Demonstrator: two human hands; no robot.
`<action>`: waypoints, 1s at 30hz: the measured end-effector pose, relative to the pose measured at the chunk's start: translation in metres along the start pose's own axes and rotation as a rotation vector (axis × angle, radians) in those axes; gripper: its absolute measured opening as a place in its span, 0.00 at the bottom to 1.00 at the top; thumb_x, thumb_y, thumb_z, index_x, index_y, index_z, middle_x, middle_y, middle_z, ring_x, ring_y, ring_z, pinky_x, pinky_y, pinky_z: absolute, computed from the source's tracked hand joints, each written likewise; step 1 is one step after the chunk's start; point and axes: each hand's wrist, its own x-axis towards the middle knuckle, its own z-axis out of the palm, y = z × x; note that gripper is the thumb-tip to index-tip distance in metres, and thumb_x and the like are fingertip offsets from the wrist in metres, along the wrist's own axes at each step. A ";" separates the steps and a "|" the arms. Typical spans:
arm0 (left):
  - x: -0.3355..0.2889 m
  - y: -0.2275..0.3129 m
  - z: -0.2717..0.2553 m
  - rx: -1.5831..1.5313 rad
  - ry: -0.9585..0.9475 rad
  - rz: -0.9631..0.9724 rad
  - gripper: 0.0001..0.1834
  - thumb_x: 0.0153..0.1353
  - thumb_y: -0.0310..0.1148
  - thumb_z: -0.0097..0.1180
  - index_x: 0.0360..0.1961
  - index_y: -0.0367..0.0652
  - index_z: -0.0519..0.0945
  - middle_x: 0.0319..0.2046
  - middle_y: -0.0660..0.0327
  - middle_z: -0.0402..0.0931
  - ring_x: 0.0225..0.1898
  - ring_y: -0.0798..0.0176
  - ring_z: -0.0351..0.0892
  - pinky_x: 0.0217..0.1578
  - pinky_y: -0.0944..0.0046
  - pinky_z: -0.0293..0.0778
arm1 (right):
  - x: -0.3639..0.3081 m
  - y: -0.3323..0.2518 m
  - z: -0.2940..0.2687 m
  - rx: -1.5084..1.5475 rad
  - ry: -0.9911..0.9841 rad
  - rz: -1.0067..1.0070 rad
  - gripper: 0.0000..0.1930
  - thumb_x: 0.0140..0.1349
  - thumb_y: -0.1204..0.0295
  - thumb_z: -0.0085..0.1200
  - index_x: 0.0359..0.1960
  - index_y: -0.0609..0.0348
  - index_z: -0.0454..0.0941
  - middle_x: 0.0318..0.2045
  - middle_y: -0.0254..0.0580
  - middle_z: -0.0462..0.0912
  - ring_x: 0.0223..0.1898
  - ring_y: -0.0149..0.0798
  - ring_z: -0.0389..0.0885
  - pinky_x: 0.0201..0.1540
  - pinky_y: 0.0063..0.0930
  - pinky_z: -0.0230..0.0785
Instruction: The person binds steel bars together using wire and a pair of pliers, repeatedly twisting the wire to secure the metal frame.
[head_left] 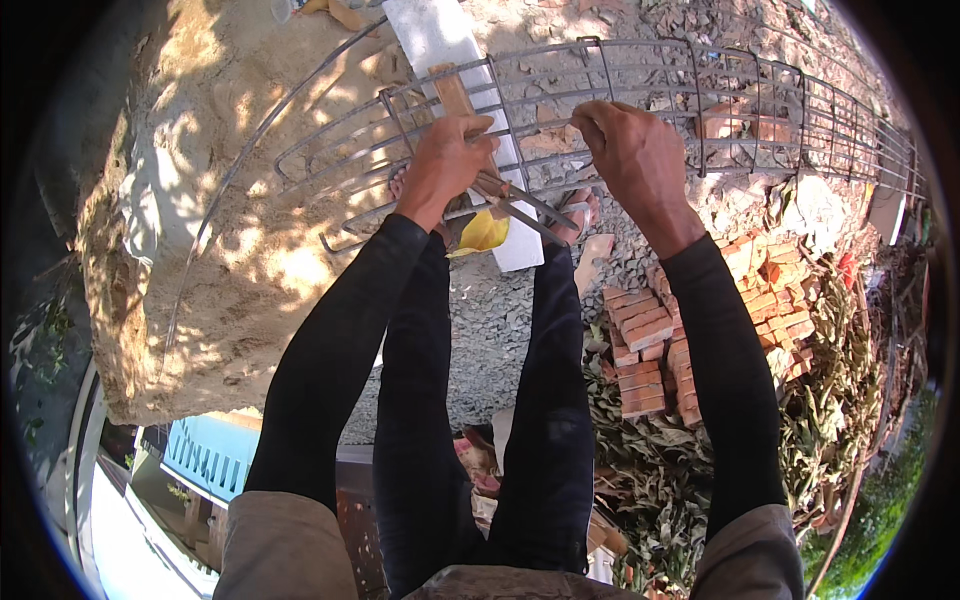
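"Where's that steel bar cage (698, 105) sitting?"

"It's stretching sideways in front of the person, crossing over a white slab (515, 250). Its near-left bar ends are sticking out over the sand (225, 300), so that's an edge to watch."

"And the hands?"

"The left hand (445, 165) is curling over the bars, just beside a wooden strip (452, 90). A metal tool (540, 228) is showing below its fingers, but I can't tell whether that grip is closing on it. The right hand (640, 160) is holding thumb and fingertips pressed together near the top bars; whether a thin wire is lying between them, I can't tell."

"Much room?"

"A gap is opening between the hands, with bars running through it. Past the cage's left end, sand is spreading away, a long thin rod (200, 240) lying across it. On the right, bricks (640, 325) are piling up near the right forearm, with dry leaves (660, 500) lying around them."

"What's being hidden?"

"The left fingers are covering the tool's upper part, and a yellow leaf (482, 232) is overlapping the slab's edge. The cage's far right end is shrinking toward the dark rim, its ties blurring. Down left, a pale blue slatted panel (205, 455) is disappearing behind the left sleeve."
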 end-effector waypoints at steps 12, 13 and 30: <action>0.061 -0.059 0.027 -0.216 -0.412 -0.114 0.10 0.63 0.26 0.62 0.42 0.32 0.86 0.34 0.56 0.86 0.29 0.63 0.89 0.26 0.69 0.81 | 0.088 -0.025 0.082 -0.292 -0.429 -0.304 0.06 0.59 0.74 0.55 0.29 0.58 0.84 0.29 0.52 0.87 0.35 0.54 0.89 0.36 0.44 0.81; 0.058 -0.054 0.030 -0.198 -0.402 -0.074 0.10 0.63 0.26 0.61 0.42 0.33 0.87 0.34 0.56 0.86 0.29 0.63 0.90 0.25 0.69 0.81 | 0.088 -0.024 0.081 -0.265 -0.471 -0.232 0.06 0.58 0.74 0.55 0.30 0.58 0.85 0.31 0.53 0.87 0.37 0.55 0.88 0.39 0.45 0.80; 0.062 -0.047 0.020 -0.333 -0.470 -0.277 0.09 0.63 0.30 0.63 0.43 0.39 0.86 0.35 0.63 0.85 0.29 0.67 0.87 0.27 0.67 0.77 | 0.067 -0.012 0.100 0.131 -0.584 0.314 0.16 0.59 0.59 0.61 0.39 0.57 0.89 0.40 0.56 0.88 0.44 0.59 0.87 0.49 0.49 0.79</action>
